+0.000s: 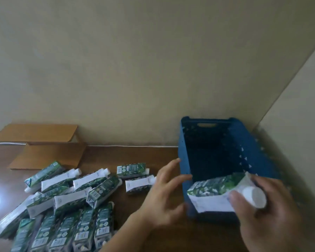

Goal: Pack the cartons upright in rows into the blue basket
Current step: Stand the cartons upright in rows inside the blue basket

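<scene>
Brown cardboard is lying flat and folded open at the far left of the wooden table, by the wall. A thin white cord is running along the wall beside it.

In front of the cardboard, a big pile of green and white cartons is lying on the table. Most are lying on their sides, pointing all sorts of ways. Some near the bottom edge are sitting side by side in a row. Two more cartons are lying a little apart to the right of the pile, one behind the other.

Next, the left hand is hovering over the table, just beside the near left corner of the blue basket. Its fingers are spread out and loose, and they are holding nothing.

The blue basket is sitting at the right end of the table, close to the corner of the walls. It is looking dark inside, and no cartons are showing in it.

Farthest right, the right hand is gripping one carton by its top end, with fingers curled round by the white cap. This carton is tilting on its side over the near edge of the basket, with its bottom end pointing left.
</scene>
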Tool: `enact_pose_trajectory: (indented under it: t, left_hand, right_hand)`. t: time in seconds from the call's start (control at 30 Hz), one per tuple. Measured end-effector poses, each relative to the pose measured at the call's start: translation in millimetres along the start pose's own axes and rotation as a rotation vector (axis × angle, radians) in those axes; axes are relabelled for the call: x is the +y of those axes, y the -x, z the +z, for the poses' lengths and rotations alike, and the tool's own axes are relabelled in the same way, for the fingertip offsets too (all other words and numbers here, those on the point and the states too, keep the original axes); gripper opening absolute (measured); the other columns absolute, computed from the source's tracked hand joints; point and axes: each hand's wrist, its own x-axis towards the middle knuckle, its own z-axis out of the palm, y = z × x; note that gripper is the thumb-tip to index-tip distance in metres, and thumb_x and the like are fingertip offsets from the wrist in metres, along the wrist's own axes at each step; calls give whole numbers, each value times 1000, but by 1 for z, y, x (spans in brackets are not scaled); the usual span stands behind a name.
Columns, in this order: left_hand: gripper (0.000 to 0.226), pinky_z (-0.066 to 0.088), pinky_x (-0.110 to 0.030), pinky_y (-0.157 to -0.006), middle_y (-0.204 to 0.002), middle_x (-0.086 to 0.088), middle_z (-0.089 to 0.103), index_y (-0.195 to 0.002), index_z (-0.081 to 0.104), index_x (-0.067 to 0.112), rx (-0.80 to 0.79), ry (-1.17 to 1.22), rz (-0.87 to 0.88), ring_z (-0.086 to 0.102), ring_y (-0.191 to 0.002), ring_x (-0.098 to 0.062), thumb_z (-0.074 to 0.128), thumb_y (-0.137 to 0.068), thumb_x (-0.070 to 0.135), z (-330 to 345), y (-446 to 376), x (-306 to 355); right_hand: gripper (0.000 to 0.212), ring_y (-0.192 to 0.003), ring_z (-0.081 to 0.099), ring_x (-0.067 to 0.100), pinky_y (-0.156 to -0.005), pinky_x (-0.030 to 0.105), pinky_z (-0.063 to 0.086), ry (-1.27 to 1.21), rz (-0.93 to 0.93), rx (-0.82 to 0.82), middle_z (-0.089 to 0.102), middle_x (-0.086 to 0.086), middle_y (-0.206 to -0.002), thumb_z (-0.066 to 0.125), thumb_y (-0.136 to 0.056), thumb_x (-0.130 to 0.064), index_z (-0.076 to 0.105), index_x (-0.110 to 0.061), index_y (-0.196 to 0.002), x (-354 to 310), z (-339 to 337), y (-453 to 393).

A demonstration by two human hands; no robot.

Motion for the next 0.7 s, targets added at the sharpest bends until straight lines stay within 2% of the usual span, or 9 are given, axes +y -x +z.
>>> enact_pose_trajectory:
  t: [0.1,0.17,0.23,0.3,0.33,0.4,0.57,0.6,0.7]
  left_hand:
    - [44,14,-46,-120,-165,13,-1,-119,67,34,-167,-121,62,-11,-152,-18,74,-80,53,23,-24,23]
    - [37,18,-49,-119,-163,17,10,-104,71,34,-250,-238,56,-14,-151,-15,68,-80,62,35,-29,19]
    - [33,23,-43,-119,-153,16,39,-97,73,29,-277,-235,60,0,-151,-13,65,-85,58,42,-28,11]
    - [27,36,-41,-113,-122,16,63,-89,74,24,-262,-149,51,27,-138,-13,65,-88,50,44,-25,5]
    - [24,41,-40,-104,-106,18,67,-87,74,25,-255,-118,46,36,-126,-11,66,-88,48,44,-22,4]
    - [22,45,-37,-90,-87,17,67,-83,74,25,-230,-102,70,41,-106,-7,68,-88,46,45,-13,5]
    - [26,42,-24,-77,-75,16,66,-79,75,31,-202,-194,232,46,-85,-10,64,-91,52,43,21,14]
    - [27,40,-23,-75,-76,20,64,-78,70,32,-199,-199,224,46,-82,-6,60,-94,52,45,29,14]
    - [27,36,-11,-74,-84,35,53,-74,46,26,-207,-69,-38,46,-72,8,53,-91,46,49,55,12]
  right_hand:
    - [51,-75,46,1,-72,-3,33,124,67,-25,54,2,-90,59,-71,-50,67,-8,-99,26,-15,-30]
    - [54,-75,50,5,-66,4,35,174,72,-96,52,-3,-95,58,-72,-57,65,-12,-103,48,-13,-43]
    - [59,-78,51,2,-64,8,35,192,44,-184,51,-3,-99,58,-74,-63,64,-12,-105,70,-5,-54]
    - [62,-80,50,1,-66,14,43,215,15,-296,50,-5,-102,61,-77,-65,63,-12,-110,89,7,-64]
    - [63,-84,52,4,-69,22,48,233,11,-361,48,-7,-105,60,-77,-63,61,-13,-115,97,14,-67]
    - [59,-92,56,15,-77,35,51,265,27,-511,44,-7,-113,62,-83,-53,55,-13,-125,108,30,-72]
    - [58,-107,54,26,-92,37,44,323,119,-879,34,-2,-135,59,-92,-41,39,-15,-140,128,76,-76]
    - [57,-107,54,27,-92,37,44,340,132,-929,32,-1,-137,59,-93,-37,38,-16,-141,131,85,-73]
    - [52,-100,56,30,-89,43,49,373,166,-1026,30,1,-136,57,-92,-19,37,-15,-140,138,110,-60]
